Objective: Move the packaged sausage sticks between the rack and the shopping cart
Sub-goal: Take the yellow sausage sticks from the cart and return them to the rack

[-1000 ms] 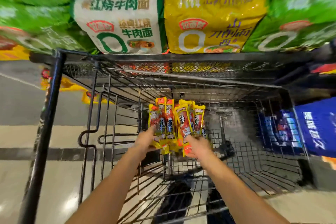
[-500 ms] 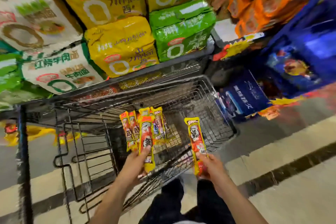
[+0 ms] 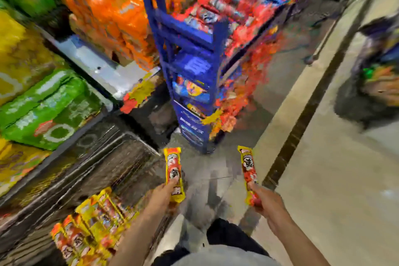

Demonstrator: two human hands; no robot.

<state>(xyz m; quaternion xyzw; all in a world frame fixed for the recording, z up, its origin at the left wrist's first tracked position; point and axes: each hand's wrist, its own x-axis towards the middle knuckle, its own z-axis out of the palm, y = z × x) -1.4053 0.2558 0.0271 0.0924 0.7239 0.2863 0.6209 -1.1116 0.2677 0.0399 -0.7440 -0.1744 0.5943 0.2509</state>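
Left hand point(image 3: 164, 195) and right hand point(image 3: 266, 200) each curled round one sausage stick point(image 3: 173, 170), I'm mid-carry, probably needing a reach to the blue rack point(image 3: 194, 67)

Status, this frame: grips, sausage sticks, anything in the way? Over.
Left grip holds left stick, right grip holds right stick. Other sticks in cart. Blue rack ahead, nothing seen between; frame blurred.
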